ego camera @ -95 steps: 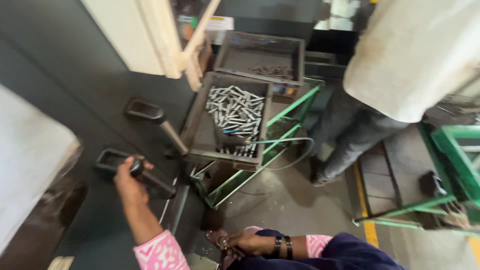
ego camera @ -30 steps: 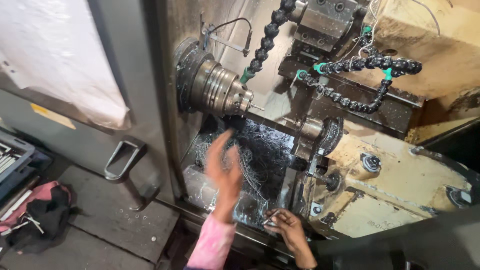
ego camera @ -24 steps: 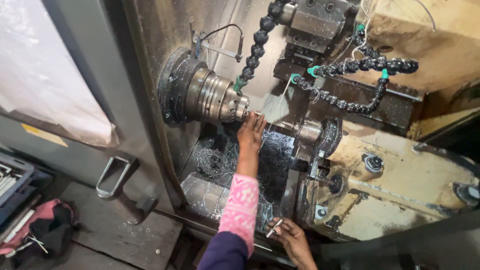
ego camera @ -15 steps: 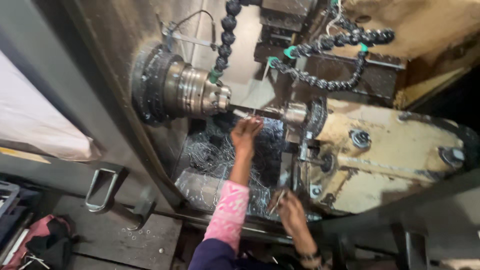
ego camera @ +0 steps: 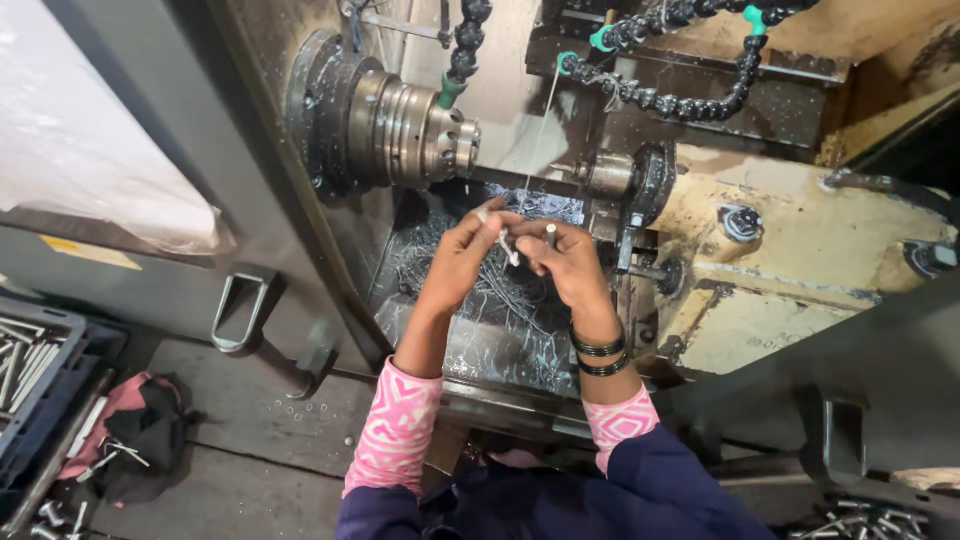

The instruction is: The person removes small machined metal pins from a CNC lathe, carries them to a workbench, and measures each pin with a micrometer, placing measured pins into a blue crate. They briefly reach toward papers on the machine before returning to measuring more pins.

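Two hands meet over small metal pins just below the lathe chuck (ego camera: 400, 125).

The left hand (ego camera: 462, 250) pinches one short steel pin (ego camera: 508, 247); the right hand (ego camera: 565, 262) is closed around another pin (ego camera: 550, 234), upright, right of the chuck. They look light, rigid and probably oily-slick, so they are best gripped mid-shaft. Swarf (ego camera: 440, 300) lies beneath the chuck.

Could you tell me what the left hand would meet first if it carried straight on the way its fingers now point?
Probably the small metal pin and the right hand right beside it; the left hand points up-right at them. Depth is hard to judge.
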`<state>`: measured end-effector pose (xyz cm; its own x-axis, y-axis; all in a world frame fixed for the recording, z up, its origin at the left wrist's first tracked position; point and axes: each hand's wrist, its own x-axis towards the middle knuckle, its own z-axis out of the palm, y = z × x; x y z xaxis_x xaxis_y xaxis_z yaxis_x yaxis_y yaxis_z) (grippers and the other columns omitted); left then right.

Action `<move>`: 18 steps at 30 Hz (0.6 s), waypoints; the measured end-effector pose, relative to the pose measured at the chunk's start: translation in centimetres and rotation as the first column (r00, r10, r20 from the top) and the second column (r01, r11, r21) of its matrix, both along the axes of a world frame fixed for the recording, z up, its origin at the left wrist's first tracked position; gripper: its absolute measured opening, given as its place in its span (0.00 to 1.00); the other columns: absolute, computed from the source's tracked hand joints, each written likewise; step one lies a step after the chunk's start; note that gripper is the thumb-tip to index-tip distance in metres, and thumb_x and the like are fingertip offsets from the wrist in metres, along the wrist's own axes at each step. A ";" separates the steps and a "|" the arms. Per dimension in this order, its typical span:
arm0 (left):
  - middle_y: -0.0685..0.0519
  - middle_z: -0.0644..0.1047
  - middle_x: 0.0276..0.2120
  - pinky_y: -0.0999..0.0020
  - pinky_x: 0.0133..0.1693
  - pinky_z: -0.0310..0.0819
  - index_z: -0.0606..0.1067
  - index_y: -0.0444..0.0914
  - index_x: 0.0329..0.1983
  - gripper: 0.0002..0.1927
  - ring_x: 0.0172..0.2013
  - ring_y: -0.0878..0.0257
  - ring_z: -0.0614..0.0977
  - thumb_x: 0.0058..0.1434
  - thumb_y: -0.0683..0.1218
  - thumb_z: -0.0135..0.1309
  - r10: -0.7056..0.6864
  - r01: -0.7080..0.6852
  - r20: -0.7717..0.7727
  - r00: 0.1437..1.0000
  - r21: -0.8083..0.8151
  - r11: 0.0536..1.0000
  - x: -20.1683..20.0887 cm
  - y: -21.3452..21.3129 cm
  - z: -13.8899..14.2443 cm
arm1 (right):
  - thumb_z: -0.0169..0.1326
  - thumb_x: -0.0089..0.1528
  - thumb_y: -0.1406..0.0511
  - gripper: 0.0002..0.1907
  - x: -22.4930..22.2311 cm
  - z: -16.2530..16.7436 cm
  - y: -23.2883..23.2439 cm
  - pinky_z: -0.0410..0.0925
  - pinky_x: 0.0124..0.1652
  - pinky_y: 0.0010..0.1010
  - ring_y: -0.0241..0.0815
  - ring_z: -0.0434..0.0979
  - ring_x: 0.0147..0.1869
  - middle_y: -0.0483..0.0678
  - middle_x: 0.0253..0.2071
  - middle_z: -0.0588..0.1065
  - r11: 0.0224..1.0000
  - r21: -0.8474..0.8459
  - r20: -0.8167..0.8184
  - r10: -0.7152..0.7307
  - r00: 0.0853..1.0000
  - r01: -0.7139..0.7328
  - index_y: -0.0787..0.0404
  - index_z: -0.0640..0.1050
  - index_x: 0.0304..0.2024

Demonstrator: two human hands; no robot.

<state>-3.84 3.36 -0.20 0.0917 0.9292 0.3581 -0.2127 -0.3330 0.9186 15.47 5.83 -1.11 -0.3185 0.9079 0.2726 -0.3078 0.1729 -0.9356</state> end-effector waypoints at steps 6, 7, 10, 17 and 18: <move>0.41 0.75 0.61 0.55 0.67 0.63 0.80 0.33 0.50 0.15 0.70 0.49 0.68 0.75 0.49 0.49 0.142 -0.112 -0.138 0.980 0.207 0.972 -0.4 -2.1 2.3 | 0.65 0.60 0.67 0.10 -0.3 -2.4 -0.2 0.70 0.34 0.23 0.32 0.77 0.33 0.45 0.34 0.81 0.995 -0.007 0.278 0.098 0.956 -0.100 0.67 0.83 0.43; 0.41 0.78 0.59 0.56 0.68 0.64 0.79 0.34 0.48 0.14 0.71 0.49 0.70 0.77 0.48 0.48 0.177 -0.146 -0.122 0.977 0.230 0.962 -1.0 -2.9 3.0 | 0.65 0.62 0.67 0.09 -0.2 -3.2 -0.3 0.72 0.39 0.24 0.33 0.79 0.37 0.45 0.36 0.83 0.981 0.027 0.336 0.170 0.926 -0.190 0.66 0.84 0.42; 0.41 0.76 0.63 0.57 0.66 0.67 0.81 0.33 0.51 0.15 0.65 0.50 0.76 0.75 0.47 0.48 0.409 -0.382 -0.082 0.909 0.228 0.895 -3.7 -6.8 5.1 | 0.63 0.60 0.67 0.10 -0.5 -6.0 0.4 0.75 0.42 0.27 0.34 0.82 0.39 0.43 0.37 0.83 0.982 0.123 0.562 0.053 0.826 -0.146 0.63 0.83 0.44; 0.43 0.61 0.73 0.63 0.63 0.69 0.82 0.33 0.50 0.24 0.71 0.47 0.66 0.76 0.59 0.51 0.956 -0.821 -0.191 0.225 0.491 0.291 -7.8 -18.1 4.7 | 0.60 0.68 0.69 0.09 -3.4 -6.4 7.4 0.70 0.50 0.29 0.40 0.77 0.50 0.49 0.47 0.79 0.902 0.218 0.129 -0.406 0.905 0.374 0.64 0.83 0.50; 0.43 0.56 0.75 0.60 0.66 0.71 0.82 0.34 0.48 0.25 0.75 0.44 0.61 0.77 0.60 0.50 0.974 -0.834 -0.173 0.148 0.508 0.217 -8.5 -18.6 4.1 | 0.61 0.67 0.69 0.10 -4.2 -5.7 8.5 0.70 0.48 0.29 0.39 0.77 0.50 0.48 0.48 0.79 0.925 0.048 -0.027 -0.377 0.926 0.378 0.64 0.82 0.50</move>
<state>-12.38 -15.25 3.92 -0.5706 0.3159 0.7580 0.7349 -0.2155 0.6430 11.30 14.28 -6.78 0.0503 0.9444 0.3248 -0.2260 0.3275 -0.9174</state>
